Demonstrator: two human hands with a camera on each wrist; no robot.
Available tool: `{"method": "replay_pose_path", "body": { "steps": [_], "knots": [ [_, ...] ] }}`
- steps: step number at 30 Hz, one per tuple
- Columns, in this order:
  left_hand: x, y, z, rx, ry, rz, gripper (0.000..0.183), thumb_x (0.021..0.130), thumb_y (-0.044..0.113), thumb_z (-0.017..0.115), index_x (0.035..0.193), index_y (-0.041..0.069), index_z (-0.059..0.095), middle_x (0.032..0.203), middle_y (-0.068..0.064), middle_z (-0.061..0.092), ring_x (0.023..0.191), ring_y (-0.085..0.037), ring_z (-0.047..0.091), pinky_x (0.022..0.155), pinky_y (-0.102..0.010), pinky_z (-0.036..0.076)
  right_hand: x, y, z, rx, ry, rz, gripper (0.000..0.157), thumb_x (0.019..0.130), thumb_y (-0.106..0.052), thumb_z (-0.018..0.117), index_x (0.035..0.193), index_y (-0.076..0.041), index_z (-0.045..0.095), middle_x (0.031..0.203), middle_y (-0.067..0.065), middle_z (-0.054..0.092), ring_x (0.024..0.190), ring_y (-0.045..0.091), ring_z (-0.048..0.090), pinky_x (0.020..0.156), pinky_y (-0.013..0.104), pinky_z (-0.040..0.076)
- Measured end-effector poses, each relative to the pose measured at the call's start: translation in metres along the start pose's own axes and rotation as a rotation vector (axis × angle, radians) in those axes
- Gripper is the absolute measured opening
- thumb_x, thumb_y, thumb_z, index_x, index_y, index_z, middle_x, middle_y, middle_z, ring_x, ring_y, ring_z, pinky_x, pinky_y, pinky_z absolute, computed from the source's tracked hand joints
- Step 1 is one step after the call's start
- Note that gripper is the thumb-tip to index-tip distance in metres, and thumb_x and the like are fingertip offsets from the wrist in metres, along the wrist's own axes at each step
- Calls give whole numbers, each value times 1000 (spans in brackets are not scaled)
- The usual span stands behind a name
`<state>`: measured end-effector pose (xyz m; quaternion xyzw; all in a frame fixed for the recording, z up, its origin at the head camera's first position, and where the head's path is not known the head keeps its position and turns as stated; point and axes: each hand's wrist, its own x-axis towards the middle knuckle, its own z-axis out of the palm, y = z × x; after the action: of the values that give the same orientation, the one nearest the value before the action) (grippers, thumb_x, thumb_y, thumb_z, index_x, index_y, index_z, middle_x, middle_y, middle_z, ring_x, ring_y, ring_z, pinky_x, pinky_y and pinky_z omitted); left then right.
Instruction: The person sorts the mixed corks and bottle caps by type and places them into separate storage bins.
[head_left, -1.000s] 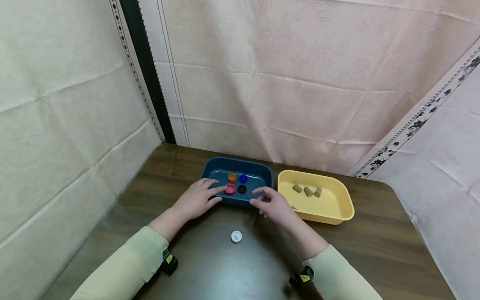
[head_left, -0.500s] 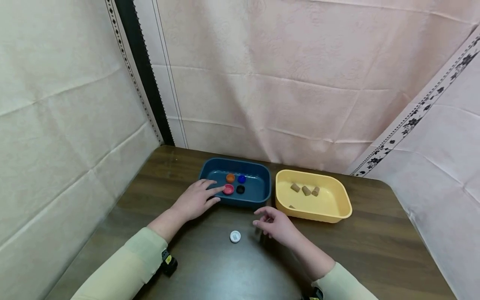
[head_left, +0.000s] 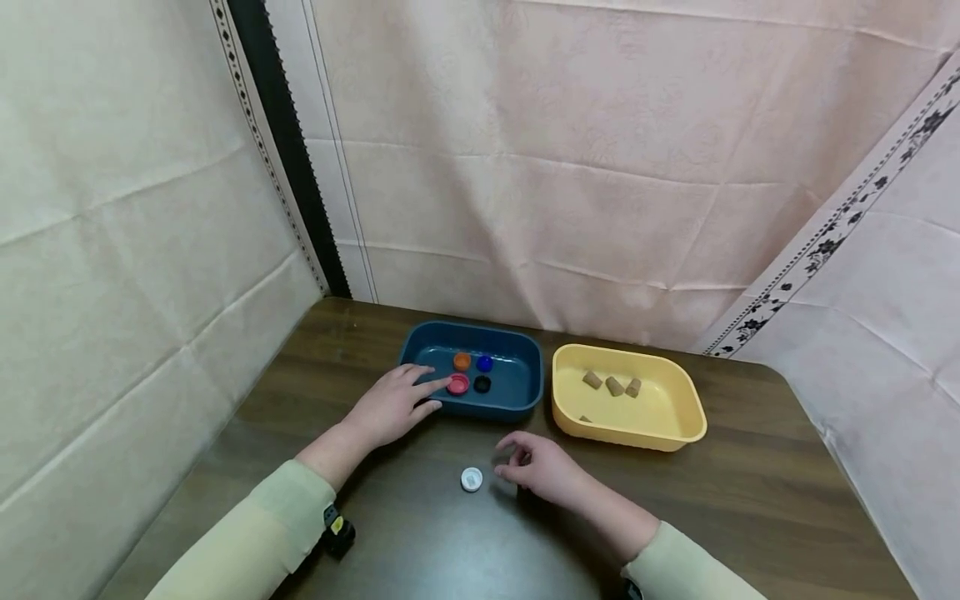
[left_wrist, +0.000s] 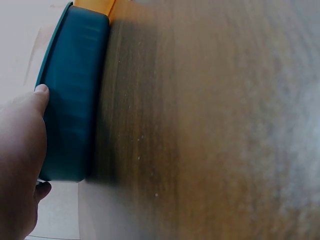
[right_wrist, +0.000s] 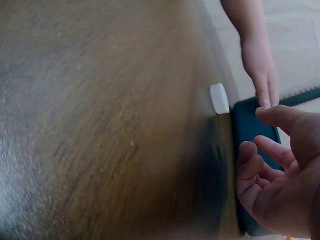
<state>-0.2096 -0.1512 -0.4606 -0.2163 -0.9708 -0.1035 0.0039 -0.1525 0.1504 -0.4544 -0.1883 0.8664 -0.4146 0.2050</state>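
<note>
My left hand (head_left: 387,406) rests at the near left rim of the dark blue tray (head_left: 489,412), fingers extended over it. Its index fingertip is close to a red bottle cap (head_left: 457,384); whether it touches cannot be told. An orange cap (head_left: 462,362), a blue cap (head_left: 484,363) and a black cap (head_left: 482,384) lie beside it in the tray. On the table in front sits a white bottle cap (head_left: 472,479). Just right of that cap, my right hand (head_left: 546,472) hovers with loosely bent fingers, apart from it and holding nothing. In the right wrist view, the white cap (right_wrist: 219,98) stands beyond the fingertips.
A yellow tray (head_left: 675,437) stands right of the blue one and holds several corks (head_left: 615,386). Cloth hangs behind (head_left: 600,208) and along both sides of the dark wooden table (head_left: 390,533).
My right hand has drawn back from the blue tray's near right corner, towards me and down beside the white cap. The left hand stays at the tray.
</note>
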Motion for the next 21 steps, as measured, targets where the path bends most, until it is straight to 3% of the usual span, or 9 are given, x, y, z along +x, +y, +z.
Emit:
{"method": "replay_pose_path", "body": {
  "steps": [7, 15, 21],
  "knots": [
    [1, -1, 2, 24, 18, 16, 54, 100, 59, 44, 151, 41, 40, 155, -4, 41, 144, -32, 31, 118, -59, 15, 6, -12, 12, -125, -57, 24, 32, 89, -32, 75, 117, -20, 67, 78, -3, 62, 67, 16, 59, 59, 31, 50],
    [2, -4, 4, 48, 30, 29, 55, 100, 62, 39, 151, 42, 39, 155, -4, 40, 144, -32, 31, 118, -59, 13, 12, -23, 24, -273, -80, 42, 36, 85, -38, 79, 115, -24, 67, 76, -7, 60, 66, 13, 57, 59, 29, 48],
    [3, -3, 4, 51, 31, 35, 54, 100, 61, 40, 151, 42, 40, 155, -4, 40, 144, -32, 32, 118, -59, 13, 14, -25, 28, -274, -114, 51, 36, 84, -37, 80, 114, -23, 67, 77, -7, 61, 67, 13, 57, 61, 29, 48]
  ]
}}
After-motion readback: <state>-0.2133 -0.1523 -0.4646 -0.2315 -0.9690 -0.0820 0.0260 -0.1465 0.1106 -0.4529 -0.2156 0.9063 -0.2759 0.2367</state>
